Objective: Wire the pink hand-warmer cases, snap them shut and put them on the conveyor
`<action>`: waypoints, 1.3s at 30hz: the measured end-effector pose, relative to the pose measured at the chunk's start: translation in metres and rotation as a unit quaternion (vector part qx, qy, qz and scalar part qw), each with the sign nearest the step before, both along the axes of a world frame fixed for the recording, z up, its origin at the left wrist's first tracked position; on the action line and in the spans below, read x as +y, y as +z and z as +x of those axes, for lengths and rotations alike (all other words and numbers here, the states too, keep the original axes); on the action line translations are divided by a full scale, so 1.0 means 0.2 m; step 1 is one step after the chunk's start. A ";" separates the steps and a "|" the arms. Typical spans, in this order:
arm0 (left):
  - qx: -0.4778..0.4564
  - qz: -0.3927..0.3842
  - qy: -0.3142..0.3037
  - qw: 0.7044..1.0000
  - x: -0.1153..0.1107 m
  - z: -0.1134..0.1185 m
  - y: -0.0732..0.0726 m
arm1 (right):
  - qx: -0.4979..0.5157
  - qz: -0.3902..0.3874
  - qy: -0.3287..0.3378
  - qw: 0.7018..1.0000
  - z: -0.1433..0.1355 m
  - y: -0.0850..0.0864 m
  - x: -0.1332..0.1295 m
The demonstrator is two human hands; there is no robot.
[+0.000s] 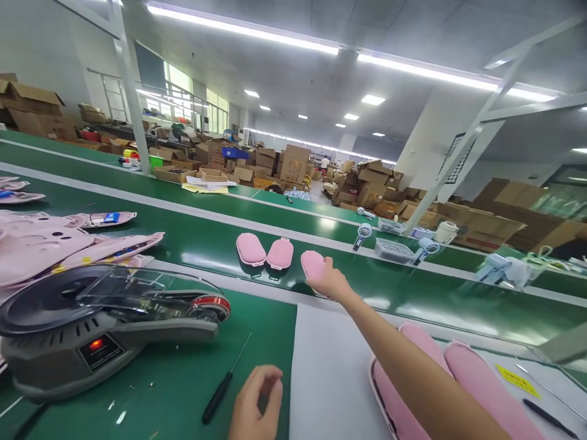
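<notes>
Stretched out over the green conveyor, my right hand (331, 281) grips a pink oval shell (313, 264) at its near right side. Two similar pink shells, one (251, 249) beside the other (280, 253), lie on the conveyor just left of it. Low in the view, my left hand (259, 400) is loosely curled above the green worktop, a gap between thumb and fingers and nothing visible in it. A black-handled screwdriver (224, 385) lies to its left. Larger pink shells (477, 379) rest on the white sheet (330, 373), partly hidden by my right forearm.
A grey screw-feeding machine (114, 330) with a lit red indicator occupies the left. Behind it are stacked pink shells with electronics (55, 238). Small handheld fans (363, 233) and a clear tray (393, 250) stand farther back. A yellow label (518, 380) and pen-like tool (549, 418) lie right.
</notes>
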State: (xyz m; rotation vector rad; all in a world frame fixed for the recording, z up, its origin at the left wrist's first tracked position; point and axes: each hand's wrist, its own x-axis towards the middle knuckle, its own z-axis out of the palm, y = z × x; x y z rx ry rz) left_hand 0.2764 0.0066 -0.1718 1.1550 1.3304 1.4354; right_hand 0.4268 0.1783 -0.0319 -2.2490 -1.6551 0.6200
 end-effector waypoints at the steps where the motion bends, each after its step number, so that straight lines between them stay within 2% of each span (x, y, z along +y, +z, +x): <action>1: -0.047 -0.034 -0.012 0.998 0.00 -0.01 0.03 | 0.026 0.003 0.008 1.000 0.00 0.03 -0.11; 3: -0.167 -0.084 -0.056 0.981 0.01 -0.02 0.11 | 0.091 -0.005 0.027 0.996 -0.02 0.03 -0.38; 5: -0.297 -0.089 -0.148 0.939 0.00 -0.03 0.17 | 0.161 -0.015 0.059 0.985 -0.06 -0.03 -0.67; 7: -0.386 -0.058 -0.265 0.882 -0.03 -0.04 0.23 | 0.290 0.073 0.148 0.943 -0.11 -0.14 -0.94; 9: -0.407 -0.029 -0.338 0.848 -0.08 -0.05 0.26 | 0.362 0.139 0.161 0.907 -0.15 -0.26 -1.14; 11: -0.386 -0.020 -0.351 0.853 -0.13 -0.05 0.26 | 0.427 0.156 0.148 0.879 -0.16 -0.34 -1.26; 14: -0.342 -0.037 -0.328 0.880 -0.18 -0.04 0.23 | 0.470 0.168 0.139 0.855 -0.13 -0.39 -1.31; 18: -0.269 -0.047 -0.282 0.920 -0.20 0.00 0.16 | 0.402 0.176 0.096 0.894 -0.08 -0.41 -1.34; 20: -0.279 -0.045 -0.289 0.915 -0.21 0.00 0.15 | 0.366 0.170 0.070 0.912 -0.06 -0.43 -1.37; 24: -0.354 -0.097 -0.321 0.873 -0.22 -0.01 0.17 | 0.332 0.164 0.015 0.929 0.00 -0.48 -1.40; 28: -0.349 -0.149 -0.333 0.863 -0.22 0.00 0.19 | 0.325 0.154 0.032 0.933 0.07 -0.56 -1.39; 30: -0.326 -0.145 -0.338 0.871 -0.22 0.01 0.20 | 0.231 0.216 0.031 0.948 0.09 -0.60 -1.38; 32: -0.319 -0.146 -0.341 0.872 -0.22 0.02 0.21 | 0.094 0.313 0.022 0.945 0.09 -0.62 -1.38; 33: -0.325 -0.154 -0.344 0.867 -0.22 0.03 0.21 | 0.037 0.354 0.035 0.934 0.09 -0.61 -1.38; 35: -0.348 -0.175 -0.363 0.846 -0.21 0.04 0.23 | -0.020 0.389 0.103 0.915 0.09 -0.59 -1.37; 37: -0.370 -0.186 -0.391 0.822 -0.20 0.04 0.25 | -0.031 0.376 0.182 0.908 0.09 -0.56 -1.36; 39: -0.375 -0.180 -0.403 0.815 -0.19 0.05 0.26 | -0.052 0.352 0.234 0.905 0.09 -0.52 -1.34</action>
